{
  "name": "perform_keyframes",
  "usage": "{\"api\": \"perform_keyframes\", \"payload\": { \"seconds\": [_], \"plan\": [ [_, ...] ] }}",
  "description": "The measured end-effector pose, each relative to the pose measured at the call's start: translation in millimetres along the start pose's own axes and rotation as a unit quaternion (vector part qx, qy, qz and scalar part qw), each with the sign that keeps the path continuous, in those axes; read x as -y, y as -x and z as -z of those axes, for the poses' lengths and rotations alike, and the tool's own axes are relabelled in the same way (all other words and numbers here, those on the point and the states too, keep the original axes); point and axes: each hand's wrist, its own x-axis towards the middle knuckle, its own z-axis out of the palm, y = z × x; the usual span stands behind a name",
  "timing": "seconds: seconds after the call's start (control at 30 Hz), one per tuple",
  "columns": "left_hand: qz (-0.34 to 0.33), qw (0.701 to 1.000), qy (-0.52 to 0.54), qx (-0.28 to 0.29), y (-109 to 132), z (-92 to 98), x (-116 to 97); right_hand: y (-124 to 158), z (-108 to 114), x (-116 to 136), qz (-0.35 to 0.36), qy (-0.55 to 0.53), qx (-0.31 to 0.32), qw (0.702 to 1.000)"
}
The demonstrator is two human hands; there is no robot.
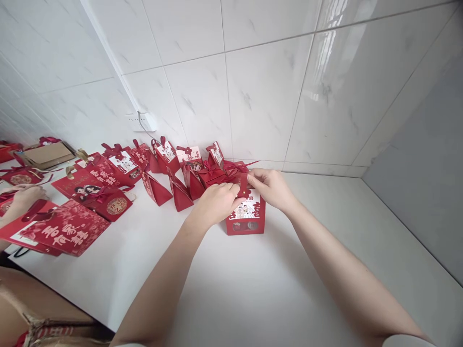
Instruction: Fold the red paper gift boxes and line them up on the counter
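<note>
A red gift box [258,225] with a white illustrated panel and a small front window stands upright on the white table in front of me. My left hand [220,202] is closed around the left side of its top, the thumb lying across the front. From the right, my right hand [272,187] pinches at the red ribbon loop [243,182] that rises from the top. My fingers partly hide the box's upper edge. Right behind my hands lie more red boxes with ribbon bows [210,169].
Several red boxes [158,189] stand in a cluster at the back left. Larger red gift bags [77,226] lie further left, beside another person's hand [31,195]. An open cardboard carton [48,155] sits at far left. A tiled wall with a socket [141,122] bounds the table.
</note>
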Motion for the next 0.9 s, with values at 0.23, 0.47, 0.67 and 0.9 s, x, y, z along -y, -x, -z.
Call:
{"api": "perform_keyframes", "payload": {
  "seconds": [0.23, 0.47, 0.67, 0.9],
  "plan": [
    [-0.001, 0.997, 0.076, -0.011, -1.1, 1.4, 10.5, -0.1, 9.1, -1.5, -0.026, -0.041, 0.087, 0.995],
    [0.035, 0.964, 0.260, -0.048, 5.3, 11.6, 24.3, 3.9, 31.9, 5.1, -0.025, -0.045, 0.191, 0.980],
    [0.015, 0.961, 0.273, -0.035, 2.0, 6.5, 20.9, 6.4, 26.5, 9.5, 0.011, 0.042, 0.204, 0.978],
    [-0.029, 0.995, 0.088, -0.024, 2.3, 6.4, 16.0, 5.3, 17.4, 8.6, -0.009, 0.096, 0.158, 0.983]
  ]
}}
